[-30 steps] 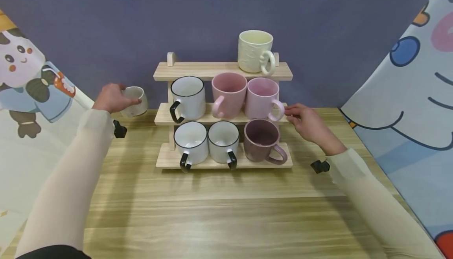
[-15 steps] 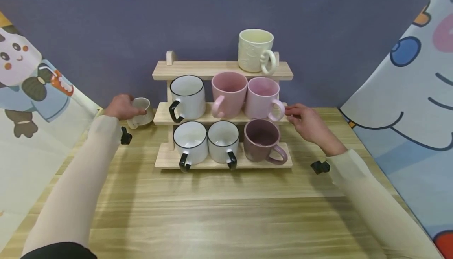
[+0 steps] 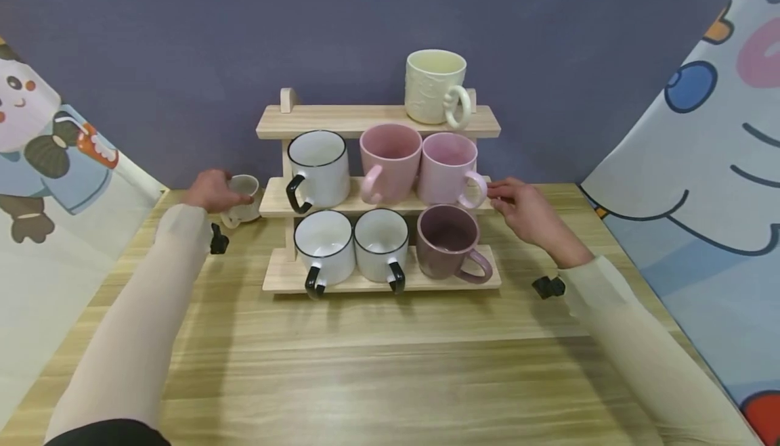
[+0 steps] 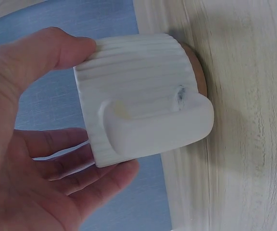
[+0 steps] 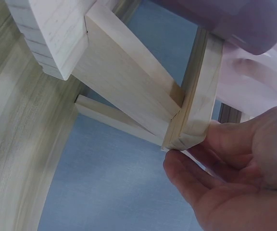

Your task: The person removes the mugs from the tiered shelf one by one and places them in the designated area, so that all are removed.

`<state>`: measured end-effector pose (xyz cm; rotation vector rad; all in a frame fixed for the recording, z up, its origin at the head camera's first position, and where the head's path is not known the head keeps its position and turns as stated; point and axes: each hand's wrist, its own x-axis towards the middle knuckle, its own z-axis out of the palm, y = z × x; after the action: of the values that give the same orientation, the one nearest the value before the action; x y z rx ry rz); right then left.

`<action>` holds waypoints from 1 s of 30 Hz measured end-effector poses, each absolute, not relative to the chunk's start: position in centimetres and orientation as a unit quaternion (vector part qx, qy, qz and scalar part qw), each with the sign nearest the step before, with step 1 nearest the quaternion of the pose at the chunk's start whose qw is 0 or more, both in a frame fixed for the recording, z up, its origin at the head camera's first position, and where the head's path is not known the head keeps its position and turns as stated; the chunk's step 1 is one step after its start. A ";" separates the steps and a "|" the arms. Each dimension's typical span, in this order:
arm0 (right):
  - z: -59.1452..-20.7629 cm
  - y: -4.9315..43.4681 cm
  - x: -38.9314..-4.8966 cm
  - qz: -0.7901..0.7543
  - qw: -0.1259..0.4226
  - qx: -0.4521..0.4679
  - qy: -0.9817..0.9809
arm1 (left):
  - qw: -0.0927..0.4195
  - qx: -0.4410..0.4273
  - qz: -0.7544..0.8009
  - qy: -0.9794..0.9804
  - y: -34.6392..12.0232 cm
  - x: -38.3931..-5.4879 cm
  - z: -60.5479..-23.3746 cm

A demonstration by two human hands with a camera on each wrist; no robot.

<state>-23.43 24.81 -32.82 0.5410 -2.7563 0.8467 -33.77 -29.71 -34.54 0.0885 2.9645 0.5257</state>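
My left hand (image 3: 210,191) grips a small white mug (image 3: 245,212) to the left of the wooden rack. In the left wrist view this mug (image 4: 136,72) has ribbed sides, a thick handle facing the camera and a brown base at the tabletop. The thumb is on one side of its rim, the fingers on the other. At the rack's right side my right hand (image 3: 525,216) pinches the end of the middle shelf (image 5: 198,113) between thumb and fingers, beside the light pink mug (image 3: 447,168).
The three-tier wooden rack (image 3: 335,120) bears a cream mug (image 3: 429,91) on top. Its middle shelf also holds a black-rimmed white mug (image 3: 323,172) and a pink mug (image 3: 390,168). Two more black-rimmed mugs and a mauve mug (image 3: 441,250) stand below. A blue-grey backdrop (image 3: 183,40) rises behind.
My left hand has lowered the white mug and brought it right, closer to the rack, mostly in the first half second. The right hand has kept its grip on the shelf end.
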 end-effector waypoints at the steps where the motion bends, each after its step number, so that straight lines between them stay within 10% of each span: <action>1: -32.8 24.8 -23.4 0.287 0.104 0.184 -0.934 | 0.064 0.029 0.173 0.982 -29.7 -33.7 -34.6; 30: -32.9 24.9 -23.6 0.296 0.097 0.181 -0.933 | 0.068 0.072 0.194 0.976 -30.4 -33.8 -35.4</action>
<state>-23.58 24.86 -32.92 0.5347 -2.7636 0.8755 -33.85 -30.45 -35.43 0.2154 2.9396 0.5835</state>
